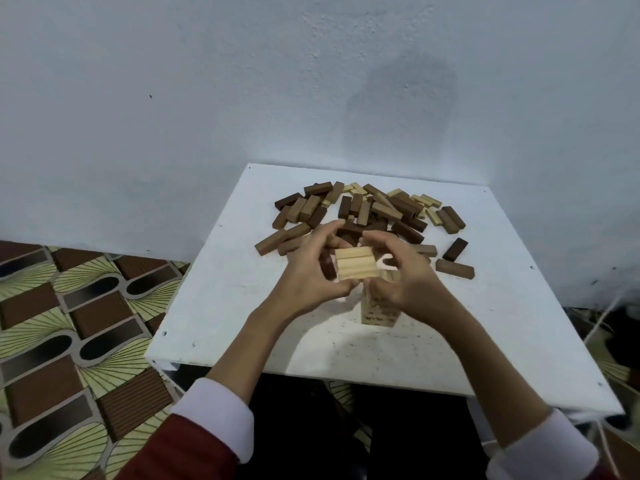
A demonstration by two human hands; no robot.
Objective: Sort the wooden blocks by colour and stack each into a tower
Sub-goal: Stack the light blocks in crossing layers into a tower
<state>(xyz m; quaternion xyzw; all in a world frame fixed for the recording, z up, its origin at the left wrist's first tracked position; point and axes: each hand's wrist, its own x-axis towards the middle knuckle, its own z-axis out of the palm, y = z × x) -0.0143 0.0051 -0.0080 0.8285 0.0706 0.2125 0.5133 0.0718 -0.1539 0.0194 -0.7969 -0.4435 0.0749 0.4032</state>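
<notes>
Red sleeves with white cuffs frame the bottom of the view, bare forearms reaching up from them over a white table; the left hand and right hand meet at the top of a pale wooden tower standing near the table's middle; between them sits the top layer of light blocks, three laid side by side; the left hand's fingers curl round the far and left edges of that layer with the thumb against its near corner; the right hand's fingers arch over its right side, thumb and forefinger curved toward it, though whether they pinch it or only touch cannot be told; beyond the hands lies a loose heap of unsorted blocks, dark brown, mid brown and pale mixed together, spread toward the table's far edge; a single dark block and a brown block lie apart at the right; patterned flooring shows at the left, a pale blue wall behind.
</notes>
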